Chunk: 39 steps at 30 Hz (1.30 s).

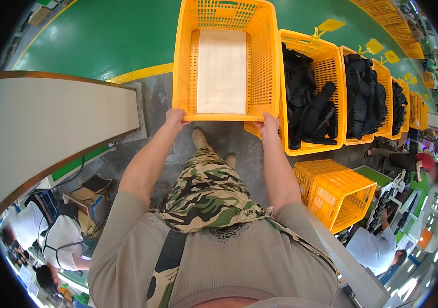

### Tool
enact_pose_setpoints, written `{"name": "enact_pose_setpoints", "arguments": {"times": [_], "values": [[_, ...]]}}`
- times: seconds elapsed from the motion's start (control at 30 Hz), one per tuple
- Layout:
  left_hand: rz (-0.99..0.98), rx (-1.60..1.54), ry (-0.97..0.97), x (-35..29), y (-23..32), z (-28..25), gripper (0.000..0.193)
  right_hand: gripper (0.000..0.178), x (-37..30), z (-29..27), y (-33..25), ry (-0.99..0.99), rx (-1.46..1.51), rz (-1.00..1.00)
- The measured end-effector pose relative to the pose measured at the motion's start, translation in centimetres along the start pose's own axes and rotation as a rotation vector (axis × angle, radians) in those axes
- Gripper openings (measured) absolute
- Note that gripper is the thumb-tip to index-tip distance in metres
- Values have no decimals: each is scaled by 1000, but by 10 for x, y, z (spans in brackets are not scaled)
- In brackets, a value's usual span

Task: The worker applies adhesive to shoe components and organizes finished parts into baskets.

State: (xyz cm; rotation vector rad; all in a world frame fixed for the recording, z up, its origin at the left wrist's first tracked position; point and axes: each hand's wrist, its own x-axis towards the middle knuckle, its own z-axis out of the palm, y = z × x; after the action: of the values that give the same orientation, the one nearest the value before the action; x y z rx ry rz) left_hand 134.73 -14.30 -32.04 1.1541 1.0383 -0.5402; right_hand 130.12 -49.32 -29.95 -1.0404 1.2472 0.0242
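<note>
Yellow crate, with slotted walls, is held out before the person's body, above the floor at the left end of a row of similar crates. Left hand is closed over the near left corner of this crate's rim; right hand is closed over its near right corner. Both have hold of the rim only, with their fingers partly hidden. Inside the crate, a pale rectangular sheet lies flat along the bottom. Just to the crate's right stands a filled crate loaded with black molded pieces; farther right, more yellow crates of black pieces continue the row, several with yellow tags standing up at their far rims. To the crate's near right, well apart from it, another yellow crate lies tipped over. A broad pale panel with a brown edge is to the crate's left. Beyond the crate spreads green floor, and on its near side are the person's shoes and camouflage apron
</note>
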Motion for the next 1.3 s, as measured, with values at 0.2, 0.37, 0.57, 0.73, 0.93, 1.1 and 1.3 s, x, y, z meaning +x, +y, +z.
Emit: {"name": "enact_pose_setpoints", "arguments": {"times": [0.2,0.37,0.57,0.73,0.93,1.1,1.3], "values": [[28,232,-67,-2,-2,-4,35,29,11,-6,8,99,-125,-63],[14,264,21,2,6,-1,31,23,22,-7,1,26,-298,-81],[67,293,-26,19,30,14,28,24,53,8,-22,-49,-336,-68],[57,507,-63,10,27,7,26,27,57,-6,-20,-68,-355,9],[25,673,-43,27,52,6,29,28,76,7,-37,-190,-411,56],[86,578,3,-2,14,-1,29,26,82,-16,-14,-7,-448,4],[-44,658,-10,-15,35,2,28,29,70,3,-29,74,-581,-62]]}}
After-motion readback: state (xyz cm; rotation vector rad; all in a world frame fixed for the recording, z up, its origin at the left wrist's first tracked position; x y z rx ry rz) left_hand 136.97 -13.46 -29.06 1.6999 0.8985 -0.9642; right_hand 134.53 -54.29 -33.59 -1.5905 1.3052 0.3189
